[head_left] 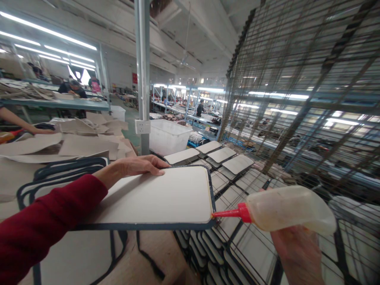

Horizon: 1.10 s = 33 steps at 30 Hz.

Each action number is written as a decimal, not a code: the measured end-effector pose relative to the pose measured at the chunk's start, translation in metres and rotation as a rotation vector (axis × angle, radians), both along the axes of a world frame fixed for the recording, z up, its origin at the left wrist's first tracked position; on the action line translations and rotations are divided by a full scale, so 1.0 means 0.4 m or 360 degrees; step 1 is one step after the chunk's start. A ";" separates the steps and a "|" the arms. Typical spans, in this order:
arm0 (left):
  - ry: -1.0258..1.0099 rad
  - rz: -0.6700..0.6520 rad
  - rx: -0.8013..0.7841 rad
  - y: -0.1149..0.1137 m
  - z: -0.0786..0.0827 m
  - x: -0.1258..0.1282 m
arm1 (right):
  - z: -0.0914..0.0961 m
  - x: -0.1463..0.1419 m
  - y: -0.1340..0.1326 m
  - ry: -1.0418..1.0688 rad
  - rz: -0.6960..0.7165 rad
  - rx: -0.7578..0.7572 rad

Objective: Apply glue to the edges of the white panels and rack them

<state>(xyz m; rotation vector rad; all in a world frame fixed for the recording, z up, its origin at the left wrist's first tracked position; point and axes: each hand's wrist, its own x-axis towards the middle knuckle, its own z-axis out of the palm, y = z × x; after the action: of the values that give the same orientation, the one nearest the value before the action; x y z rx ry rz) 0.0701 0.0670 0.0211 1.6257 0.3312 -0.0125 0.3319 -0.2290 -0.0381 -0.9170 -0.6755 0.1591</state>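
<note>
A white rounded panel with a dark blue edge (166, 198) is held out level in front of me. My left hand (139, 166), in a red sleeve, grips its far edge, thumb on the white face and fingers over the rim. My right hand (297, 245) is wrapped round a squeeze glue bottle (287, 208), cloudy and soft, lying nearly on its side. The bottle's red nozzle (231, 213) points left, its tip at the panel's near right corner. A thin yellowish line runs along the panel's right border.
Wire racks (237, 186) at the right bear several white panels; a raised rack (297, 87) slants above. Blue-edged panels (71, 170) and beige sheets (89, 144) lie left, where another person's hand (41, 130) rests. Beyond stand a post (144, 79) and a white bin (169, 136).
</note>
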 end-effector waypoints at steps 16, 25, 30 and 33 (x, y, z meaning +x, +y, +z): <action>-0.0070 0.0075 -0.0062 0.004 -0.044 0.004 | -0.093 0.002 -0.005 0.0067 -0.0237 0.0061; -0.0109 0.0203 -0.0170 0.023 -0.087 0.006 | 0.006 -0.091 0.026 -0.0030 -0.0574 0.0301; -0.0159 0.0290 -0.0267 0.026 -0.130 0.010 | 0.014 -0.122 0.057 -0.0030 -0.0624 0.0380; -0.0176 0.0347 -0.0306 0.024 -0.154 0.012 | 0.003 -0.120 0.071 -0.0079 -0.0676 0.0395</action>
<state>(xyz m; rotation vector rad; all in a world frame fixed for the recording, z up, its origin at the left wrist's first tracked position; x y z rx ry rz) 0.0748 0.0767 -0.0404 1.3876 0.4075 0.2050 0.2840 -0.2007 -0.0368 -0.8070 -0.5184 -0.3202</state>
